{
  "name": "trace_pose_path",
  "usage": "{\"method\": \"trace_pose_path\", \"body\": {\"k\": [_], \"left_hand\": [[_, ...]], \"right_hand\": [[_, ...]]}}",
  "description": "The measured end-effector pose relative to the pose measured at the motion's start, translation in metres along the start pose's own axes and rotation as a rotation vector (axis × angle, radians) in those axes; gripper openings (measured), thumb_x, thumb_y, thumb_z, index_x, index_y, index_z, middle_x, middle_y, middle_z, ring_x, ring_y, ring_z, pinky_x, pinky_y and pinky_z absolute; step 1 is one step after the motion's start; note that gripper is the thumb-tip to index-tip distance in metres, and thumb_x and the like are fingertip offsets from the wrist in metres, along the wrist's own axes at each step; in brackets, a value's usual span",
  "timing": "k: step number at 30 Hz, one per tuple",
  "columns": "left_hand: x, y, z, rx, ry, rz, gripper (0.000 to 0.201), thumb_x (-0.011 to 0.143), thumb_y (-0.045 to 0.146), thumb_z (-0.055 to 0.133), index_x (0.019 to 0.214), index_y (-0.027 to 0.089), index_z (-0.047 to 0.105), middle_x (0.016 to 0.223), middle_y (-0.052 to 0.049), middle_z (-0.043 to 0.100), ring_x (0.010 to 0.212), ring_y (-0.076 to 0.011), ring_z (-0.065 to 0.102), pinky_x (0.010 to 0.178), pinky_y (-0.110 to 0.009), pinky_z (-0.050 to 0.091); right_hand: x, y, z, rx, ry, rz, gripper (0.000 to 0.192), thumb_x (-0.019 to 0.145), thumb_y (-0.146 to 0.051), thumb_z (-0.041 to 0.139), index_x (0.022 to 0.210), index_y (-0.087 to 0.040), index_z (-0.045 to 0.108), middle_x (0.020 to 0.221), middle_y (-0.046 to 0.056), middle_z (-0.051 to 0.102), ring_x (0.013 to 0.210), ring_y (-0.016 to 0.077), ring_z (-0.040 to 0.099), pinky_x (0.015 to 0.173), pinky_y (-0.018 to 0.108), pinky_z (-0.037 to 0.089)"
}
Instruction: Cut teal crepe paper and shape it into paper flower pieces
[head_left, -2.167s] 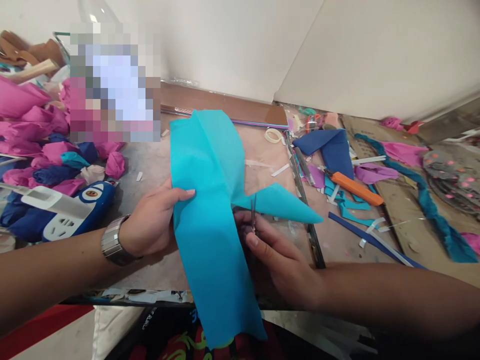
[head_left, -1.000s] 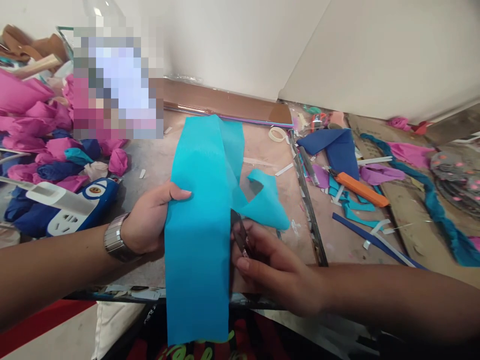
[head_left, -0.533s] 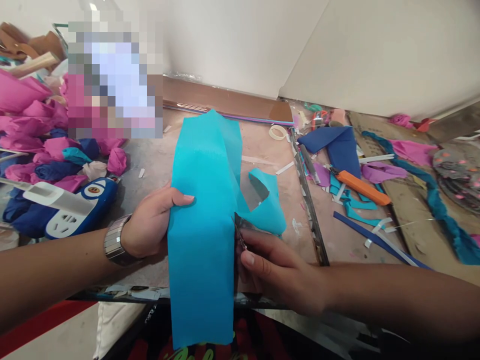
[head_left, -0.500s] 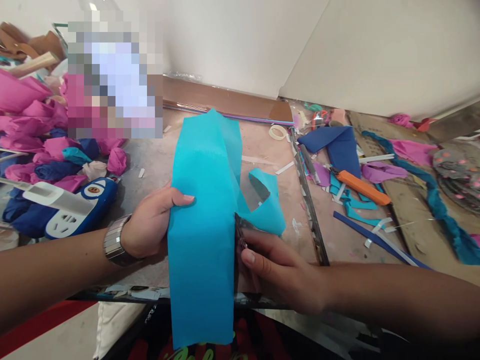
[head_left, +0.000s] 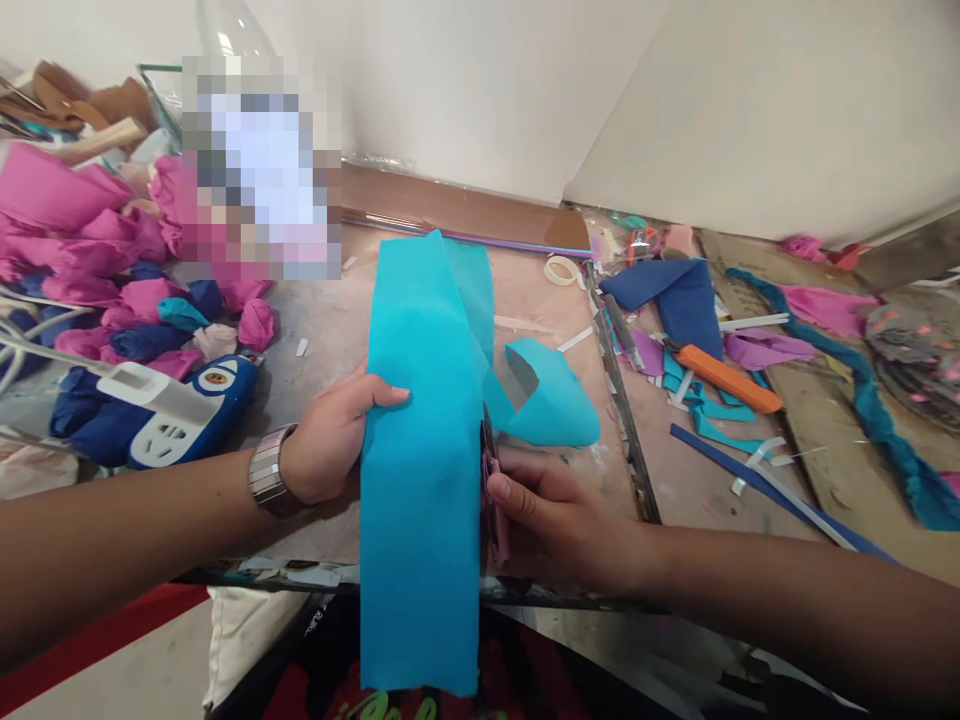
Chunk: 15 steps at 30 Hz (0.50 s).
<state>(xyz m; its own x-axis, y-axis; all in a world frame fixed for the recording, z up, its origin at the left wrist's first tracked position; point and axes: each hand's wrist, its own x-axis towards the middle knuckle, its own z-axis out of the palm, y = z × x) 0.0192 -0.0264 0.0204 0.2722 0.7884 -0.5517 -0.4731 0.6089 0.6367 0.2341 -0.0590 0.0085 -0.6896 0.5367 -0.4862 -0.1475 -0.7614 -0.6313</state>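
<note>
A long piece of turquoise crepe-like paper (head_left: 421, 480) hangs over the table's front edge toward my lap. My left hand (head_left: 330, 435) grips its left side, thumb on top and fingers hidden underneath. At its right edge, my right hand (head_left: 559, 510) is closed around scissors (head_left: 491, 500), whose dark blades meet the paper's edge. From the cut, a narrower turquoise strip (head_left: 559, 405) curls away to the right, still joined to the sheet farther up.
Pink and blue crumpled paper bundles (head_left: 90, 250) and a blue-and-white power strip (head_left: 195, 420) lie left. A tape roll (head_left: 562, 270) sits behind. On the right are an orange utility knife (head_left: 724, 377), blue paper (head_left: 686, 300) and scraps. Brown sheets (head_left: 465, 205) lie along the wall.
Both hands and the turquoise paper have shifted slightly right in view. The scissor blades sit slightly farther up along the paper's edge, and the loose strip spreads farther right.
</note>
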Motion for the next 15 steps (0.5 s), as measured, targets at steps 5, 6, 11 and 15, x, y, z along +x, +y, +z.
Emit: {"method": "trace_pose_path", "body": {"k": [5, 6, 11, 15], "left_hand": [[0.003, 0.0, -0.003, 0.032, 0.04, 0.133, 0.067, 0.081, 0.017, 0.063, 0.147, 0.017, 0.051, 0.116, -0.012, 0.077, 0.088, -0.0321, 0.076, 0.078, -0.044, 0.062], [0.004, 0.001, -0.004, 0.04, 0.037, 0.157, 0.069, 0.081, 0.016, 0.063, 0.149, 0.02, 0.05, 0.116, -0.01, 0.077, 0.088, -0.0309, 0.076, 0.078, -0.043, 0.062], [0.005, 0.003, -0.007, 0.074, 0.028, 0.237, 0.073, 0.081, 0.013, 0.065, 0.151, 0.023, 0.048, 0.12, -0.008, 0.076, 0.096, -0.0301, 0.075, 0.083, -0.041, 0.062], [0.003, 0.003, -0.001, 0.059, 0.016, 0.142, 0.071, 0.081, 0.015, 0.061, 0.151, 0.02, 0.046, 0.115, -0.011, 0.077, 0.096, -0.0345, 0.075, 0.078, -0.048, 0.064]], "right_hand": [[0.0, -0.001, 0.007, -0.052, 0.07, 0.027, 0.043, 0.086, -0.057, 0.075, 0.084, -0.019, 0.056, 0.064, -0.004, 0.062, 0.059, 0.0112, 0.058, 0.064, 0.026, 0.051], [0.001, -0.001, 0.009, -0.043, 0.083, 0.035, 0.045, 0.086, -0.059, 0.074, 0.082, -0.019, 0.055, 0.062, -0.004, 0.061, 0.058, 0.0105, 0.057, 0.062, 0.025, 0.05], [0.009, 0.001, 0.013, -0.148, 0.194, -0.093, 0.052, 0.087, -0.065, 0.069, 0.072, -0.017, 0.055, 0.058, -0.003, 0.058, 0.056, 0.01, 0.053, 0.057, 0.023, 0.042], [0.016, 0.0, 0.009, -0.253, 0.228, -0.229, 0.052, 0.09, -0.065, 0.066, 0.07, -0.018, 0.057, 0.056, -0.002, 0.059, 0.052, 0.01, 0.05, 0.052, 0.024, 0.037]]}}
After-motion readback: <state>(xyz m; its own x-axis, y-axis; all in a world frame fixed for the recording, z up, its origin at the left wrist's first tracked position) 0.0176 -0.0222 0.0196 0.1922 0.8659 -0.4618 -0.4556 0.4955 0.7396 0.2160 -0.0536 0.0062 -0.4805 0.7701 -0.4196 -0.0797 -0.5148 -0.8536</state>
